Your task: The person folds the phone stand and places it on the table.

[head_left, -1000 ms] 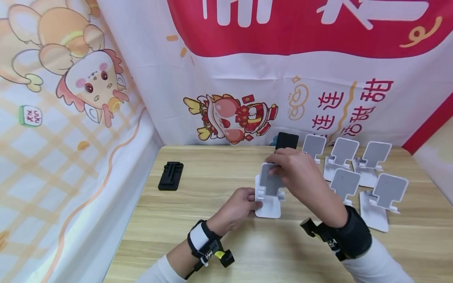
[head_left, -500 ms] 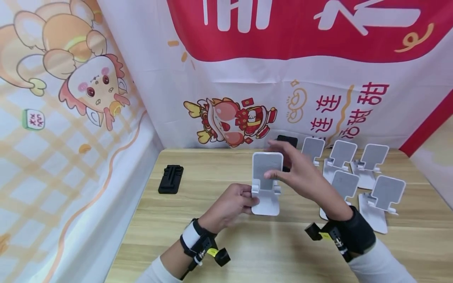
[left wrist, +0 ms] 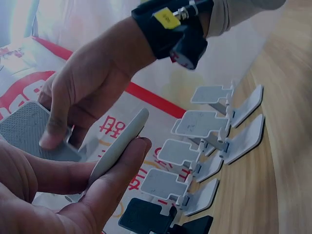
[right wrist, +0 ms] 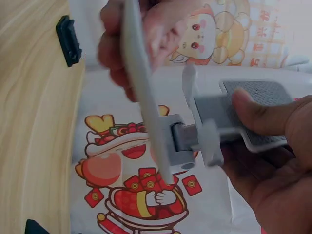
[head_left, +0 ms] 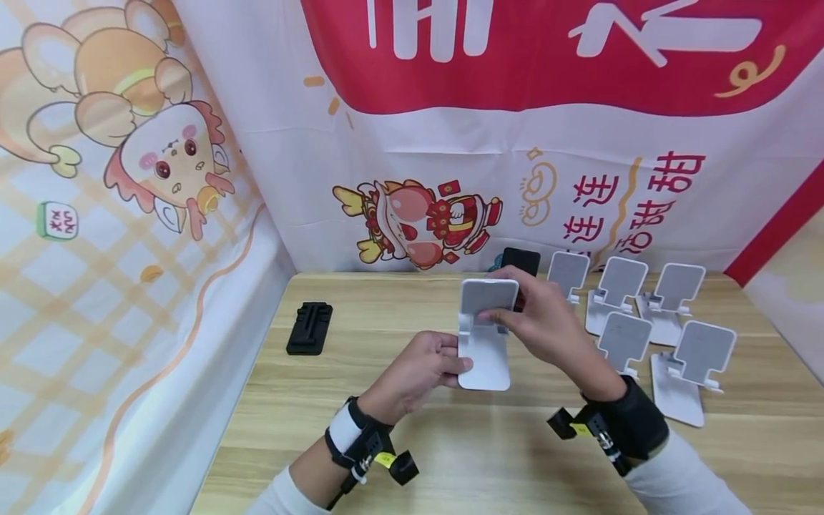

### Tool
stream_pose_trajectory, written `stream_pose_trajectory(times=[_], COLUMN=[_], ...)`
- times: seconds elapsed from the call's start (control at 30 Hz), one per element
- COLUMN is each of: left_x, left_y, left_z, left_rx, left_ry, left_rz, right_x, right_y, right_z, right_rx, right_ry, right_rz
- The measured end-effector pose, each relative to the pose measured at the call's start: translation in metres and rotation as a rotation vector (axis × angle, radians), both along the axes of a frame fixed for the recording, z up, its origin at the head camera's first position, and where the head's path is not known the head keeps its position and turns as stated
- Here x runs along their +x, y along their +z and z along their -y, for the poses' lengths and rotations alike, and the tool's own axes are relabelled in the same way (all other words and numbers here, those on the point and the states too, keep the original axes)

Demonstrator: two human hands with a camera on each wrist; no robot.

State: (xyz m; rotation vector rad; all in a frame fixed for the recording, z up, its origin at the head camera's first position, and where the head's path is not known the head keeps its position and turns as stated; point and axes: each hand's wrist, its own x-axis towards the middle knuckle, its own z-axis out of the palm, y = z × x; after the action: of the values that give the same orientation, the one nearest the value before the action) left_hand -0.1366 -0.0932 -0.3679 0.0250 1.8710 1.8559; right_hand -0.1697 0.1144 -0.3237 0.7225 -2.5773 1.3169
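1. Held above the table [head_left: 399, 443], near its middle: a white phone stand [head_left: 484, 350], base plate pinched at its left edge by the left hand [head_left: 418, 372].
2. Right hand [head_left: 547, 325] grasping the stand's grey-faced back plate [head_left: 488, 297], thumb pressed on the textured pad, fingers behind.
3. Step in hand, by the look of it: swinging the back plate on its hinge [right wrist: 181, 141], either opening or folding; cannot tell which.
4. Next move likely calls for a firm hold on the base while turning the plate about the hinge, without twisting sideways.
5. To the right: five white stands [head_left: 644, 315] standing open, one black stand [head_left: 520, 261] behind; a flat black stand [head_left: 310, 327] to the left.
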Motion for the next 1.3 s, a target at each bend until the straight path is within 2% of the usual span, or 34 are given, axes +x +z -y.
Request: stream_pose_trajectory(times=[0.1, 0.3, 0.53, 0.6, 0.83, 0.97, 1.07, 1.17, 1.3], left_x=[0.001, 0.0, -0.003, -0.004, -0.007, -0.009, -0.012, -0.016, -0.019], left_y=[0.0, -0.002, -0.009, -0.01, -0.013, -0.013, -0.009, -0.001, 0.012], left_z=[-0.004, -0.005, 0.0, 0.001, 0.004, 0.006, 0.008, 0.013, 0.019], left_rx=[0.001, -0.004, -0.042, -0.055, -0.086, -0.063, -0.019, 0.013, 0.032], left_ry=[-0.011, -0.007, 0.009, 0.015, 0.039, 0.034, 0.041, 0.064, 0.091], left_rz=[-0.002, -0.017, -0.023, -0.024, -0.027, -0.012, -0.006, -0.005, -0.031], right_x=[-0.001, -0.002, 0.005, 0.008, 0.017, 0.023, 0.025, 0.028, 0.034], right_y=[-0.004, -0.004, 0.008, 0.011, 0.015, 0.012, 0.006, -0.004, -0.021], right_z=[0.0, -0.001, 0.0, 0.002, 0.007, 0.007, 0.01, 0.015, 0.022], right_rx=[-0.003, 0.018, 0.083, 0.12, 0.224, 0.257, 0.272, 0.287, 0.364], right_ry=[-0.038, -0.057, -0.083, -0.075, -0.066, -0.029, 0.029, 0.079, 0.096], right_rz=[-0.073, -0.138, -0.463, -0.522, -0.592, -0.619, -0.659, -0.7, -0.751])
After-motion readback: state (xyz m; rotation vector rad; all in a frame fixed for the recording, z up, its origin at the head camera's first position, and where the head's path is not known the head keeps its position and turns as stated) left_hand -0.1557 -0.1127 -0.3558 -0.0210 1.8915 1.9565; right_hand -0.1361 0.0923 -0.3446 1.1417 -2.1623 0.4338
